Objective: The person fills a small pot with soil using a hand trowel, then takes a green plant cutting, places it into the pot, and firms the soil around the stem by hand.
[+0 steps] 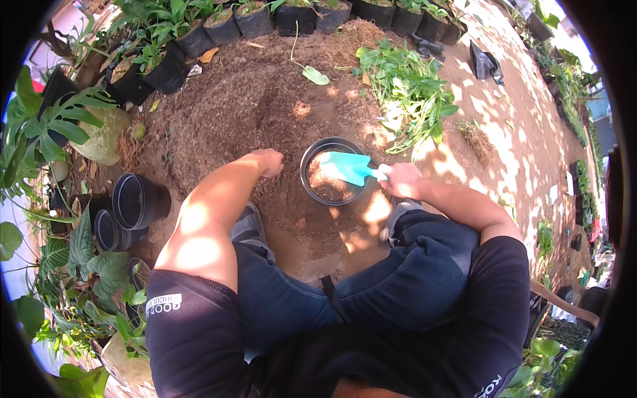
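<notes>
My right hand [402,180] grips the handle of a turquoise hand trowel [346,167]. The trowel's blade reaches over the rim of a round black plastic pot [304,183] and lies above the brown soil [328,190] inside it. The pot stands on the ground between my feet. Left of the pot, apart from it, my left hand [271,162] is low over the loose dark soil [214,119]. Its fingers curl under, and whether they hold anything is hidden.
Empty black pots [133,201] stand at the left beside leafy plants [94,253]. A heap of uprooted green plants [408,92] lies beyond the pot to the right. Black grow bags with seedlings [296,19] line the far edge. A black plastic bag [485,63] lies farther right.
</notes>
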`<state>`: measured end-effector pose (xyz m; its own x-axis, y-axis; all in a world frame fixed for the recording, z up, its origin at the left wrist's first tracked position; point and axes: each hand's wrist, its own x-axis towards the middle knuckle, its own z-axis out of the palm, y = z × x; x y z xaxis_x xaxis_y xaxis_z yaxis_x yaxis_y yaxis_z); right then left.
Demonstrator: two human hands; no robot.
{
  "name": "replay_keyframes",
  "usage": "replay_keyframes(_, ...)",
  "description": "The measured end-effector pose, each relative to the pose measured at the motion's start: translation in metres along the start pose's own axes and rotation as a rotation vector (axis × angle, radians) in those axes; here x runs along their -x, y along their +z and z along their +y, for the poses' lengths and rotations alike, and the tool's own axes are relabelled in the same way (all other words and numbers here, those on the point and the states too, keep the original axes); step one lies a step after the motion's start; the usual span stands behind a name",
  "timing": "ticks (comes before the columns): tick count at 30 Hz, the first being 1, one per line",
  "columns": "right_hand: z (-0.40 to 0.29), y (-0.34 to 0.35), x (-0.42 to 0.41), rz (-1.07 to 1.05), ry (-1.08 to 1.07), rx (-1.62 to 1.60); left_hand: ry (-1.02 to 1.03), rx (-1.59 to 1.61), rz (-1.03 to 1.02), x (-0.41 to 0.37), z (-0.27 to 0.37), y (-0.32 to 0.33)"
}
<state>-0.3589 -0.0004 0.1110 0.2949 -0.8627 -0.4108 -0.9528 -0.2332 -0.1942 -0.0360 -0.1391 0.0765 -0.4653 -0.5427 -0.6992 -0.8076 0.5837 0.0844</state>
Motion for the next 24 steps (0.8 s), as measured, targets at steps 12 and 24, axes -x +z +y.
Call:
replay_keyframes(12,-0.007,-0.002,0.001,-0.079,0.010,-0.022,0.003,0.067,0.034,0.007,0.001,-0.014)
replay_keyframes(24,0.003,-0.004,0.006,-0.070,-0.121,0.031,0.022,0.100,0.005,0.012,0.017,-0.018)
